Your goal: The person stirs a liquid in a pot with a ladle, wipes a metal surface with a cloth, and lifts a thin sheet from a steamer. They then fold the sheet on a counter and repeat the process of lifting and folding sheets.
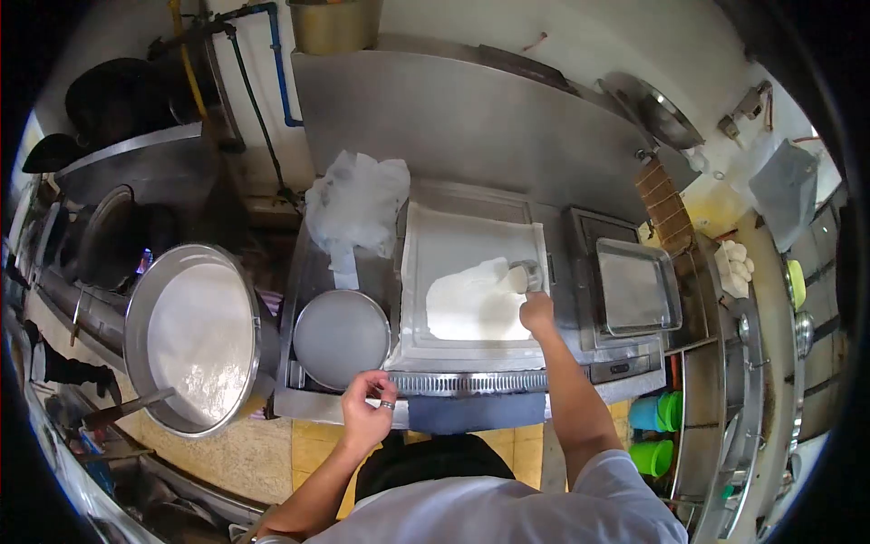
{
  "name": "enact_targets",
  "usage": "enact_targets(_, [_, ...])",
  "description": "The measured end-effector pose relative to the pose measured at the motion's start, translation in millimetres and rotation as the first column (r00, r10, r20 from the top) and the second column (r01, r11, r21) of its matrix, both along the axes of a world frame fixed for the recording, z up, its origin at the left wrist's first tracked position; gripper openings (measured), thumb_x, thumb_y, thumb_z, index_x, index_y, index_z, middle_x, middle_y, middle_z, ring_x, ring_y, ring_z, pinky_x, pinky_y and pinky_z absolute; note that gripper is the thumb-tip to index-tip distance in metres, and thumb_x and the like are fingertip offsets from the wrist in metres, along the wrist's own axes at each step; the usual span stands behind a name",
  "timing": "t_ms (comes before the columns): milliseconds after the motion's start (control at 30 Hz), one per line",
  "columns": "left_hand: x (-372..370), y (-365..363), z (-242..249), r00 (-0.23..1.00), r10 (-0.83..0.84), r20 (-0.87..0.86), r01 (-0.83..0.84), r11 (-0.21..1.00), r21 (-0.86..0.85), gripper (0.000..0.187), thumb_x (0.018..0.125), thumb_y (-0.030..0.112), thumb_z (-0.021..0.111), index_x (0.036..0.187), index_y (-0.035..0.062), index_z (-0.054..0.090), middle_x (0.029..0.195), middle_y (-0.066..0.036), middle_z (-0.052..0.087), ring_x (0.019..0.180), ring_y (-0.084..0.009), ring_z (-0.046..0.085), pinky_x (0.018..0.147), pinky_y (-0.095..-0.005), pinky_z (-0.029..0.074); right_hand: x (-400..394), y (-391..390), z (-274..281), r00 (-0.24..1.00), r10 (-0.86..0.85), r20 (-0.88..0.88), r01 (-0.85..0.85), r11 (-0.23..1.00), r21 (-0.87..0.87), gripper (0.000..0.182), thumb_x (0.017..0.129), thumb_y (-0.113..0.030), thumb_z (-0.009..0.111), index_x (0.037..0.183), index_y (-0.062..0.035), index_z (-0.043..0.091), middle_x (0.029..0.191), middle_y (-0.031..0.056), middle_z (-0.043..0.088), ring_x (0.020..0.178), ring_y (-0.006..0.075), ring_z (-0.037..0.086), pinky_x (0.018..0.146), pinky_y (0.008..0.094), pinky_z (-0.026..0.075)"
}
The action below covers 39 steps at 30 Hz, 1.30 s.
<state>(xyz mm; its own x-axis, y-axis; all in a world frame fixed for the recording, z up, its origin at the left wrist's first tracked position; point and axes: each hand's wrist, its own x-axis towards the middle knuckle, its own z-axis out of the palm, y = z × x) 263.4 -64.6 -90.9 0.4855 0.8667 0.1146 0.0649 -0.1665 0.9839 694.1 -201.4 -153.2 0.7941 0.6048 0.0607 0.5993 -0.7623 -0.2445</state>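
My right hand [536, 314] is closed round the handle of a metal ladle [533, 276] over the right side of a shallow tray. White liquid [467, 304] runs from the ladle's lip and spreads in a pool over the pale cloth [471, 238] lining the tray. The pool covers the middle and near part of that cloth. At the tray's near left corner is my left hand [368, 410], fingers curled in with a ring on one; I cannot tell what its fingertips pinch. Beside it sits a round pan [342, 340] with a pale grey surface.
A large metal pot [251, 381] of white liquid stands at left, a wooden-handled paddle [127, 408] over its rim. Crumpled plastic [358, 204] lies behind the round pan. To the right is a rectangular glass dish [637, 288]; green containers [651, 457] are below.
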Motion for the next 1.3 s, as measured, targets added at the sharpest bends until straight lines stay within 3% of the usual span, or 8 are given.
enact_targets(300, [69,-6,-5,0.989,-0.133,-0.064,0.131,0.991,-0.031,0.024,0.089,0.004,0.075,0.112,0.0026,0.067,0.096,-0.011,0.073,0.086,-0.0237,0.071,0.077,-0.0375,0.057,26,56,29,0.996,0.071,0.058,-0.08,0.982,0.173,0.061,0.076,0.005,0.057,0.136,0.0186,0.056,0.101,0.0325,0.064,0.098,0.0459,0.063,0.09,0.0491,0.053])
enact_targets(400, [110,-9,12,0.937,-0.161,-0.311,0.225,0.957,0.182,0.03,0.088,0.008,0.076,0.115,0.0025,0.067,0.108,-0.016,0.073,0.1,-0.0329,0.071,0.086,-0.0462,0.057,17,62,55,0.991,0.105,0.088,-0.125,0.955,0.271,0.061,0.075,0.013,0.053,0.136,0.0183,0.057,0.104,0.0321,0.063,0.1,0.0454,0.062,0.09,0.0478,0.051])
enact_targets(433, [121,-8,3,0.894,-0.25,-0.371,0.332,0.927,0.176,0.045,0.089,0.02,0.074,0.127,-0.0019,0.062,0.129,-0.022,0.067,0.123,-0.0393,0.063,0.105,-0.0533,0.049,15,62,60,0.993,0.088,0.081,-0.108,0.95,0.293,0.062,0.076,0.016,0.048,0.137,0.0173,0.057,0.103,0.0295,0.063,0.1,0.0438,0.061,0.089,0.0473,0.051])
enact_targets(533, [162,-15,-34,0.725,-0.176,-0.666,0.498,0.802,0.33,0.065,0.093,0.031,0.071,0.14,-0.0098,0.052,0.148,-0.029,0.053,0.14,-0.0435,0.049,0.118,-0.0554,0.037,6,49,72,0.991,0.133,0.006,-0.124,0.908,0.401,0.066,0.078,0.015,0.052,0.144,0.0152,0.052,0.102,0.0279,0.058,0.102,0.0437,0.058,0.091,0.0456,0.048])
enact_targets(567, [175,-15,-43,0.584,-0.253,-0.771,0.571,0.804,0.169,0.084,0.097,0.046,0.063,0.15,-0.0147,0.04,0.162,-0.035,0.033,0.153,-0.0487,0.029,0.127,-0.0593,0.019,0,43,71,0.993,0.114,-0.034,-0.087,0.887,0.453,0.068,0.08,0.016,0.05,0.148,0.0103,0.051,0.102,0.025,0.058,0.1,0.0403,0.06,0.088,0.0438,0.049])
enact_targets(1133, [366,83,-87,0.478,0.08,-0.875,0.489,0.803,0.341,0.099,0.102,0.065,0.045,0.158,-0.014,0.029,0.17,-0.033,0.019,0.16,-0.0458,0.012,0.128,-0.0638,0.004,-40,-53,91,0.913,0.183,-0.366,0.074,0.806,0.587,0.063,0.084,0.017,0.05,0.146,0.0039,0.056,0.106,0.0174,0.065,0.086,0.0281,0.063,0.076,0.0347,0.053])
enact_targets(1167, [376,81,-86,0.458,0.075,-0.886,0.516,0.789,0.334,0.1,0.102,0.066,0.044,0.159,-0.0136,0.028,0.17,-0.033,0.018,0.16,-0.0456,0.013,0.128,-0.0635,0.005,-42,-56,93,0.904,0.173,-0.391,0.104,0.799,0.592,0.067,0.083,0.02,0.045,0.146,0.0007,0.058,0.102,0.0122,0.063,0.085,0.0205,0.058,0.078,0.03,0.052])
enact_targets(1300, [423,61,-78,0.449,0.013,-0.893,0.596,0.74,0.311,0.102,0.101,0.069,0.043,0.161,-0.0116,0.025,0.171,-0.03,0.019,0.16,-0.0436,0.017,0.128,-0.0627,0.007,-40,-72,103,0.899,0.191,-0.395,0.083,0.809,0.581,0.063,0.084,0.017,0.049,0.145,0.0025,0.058,0.105,0.0176,0.065,0.085,0.0287,0.064,0.076,0.0358,0.054])
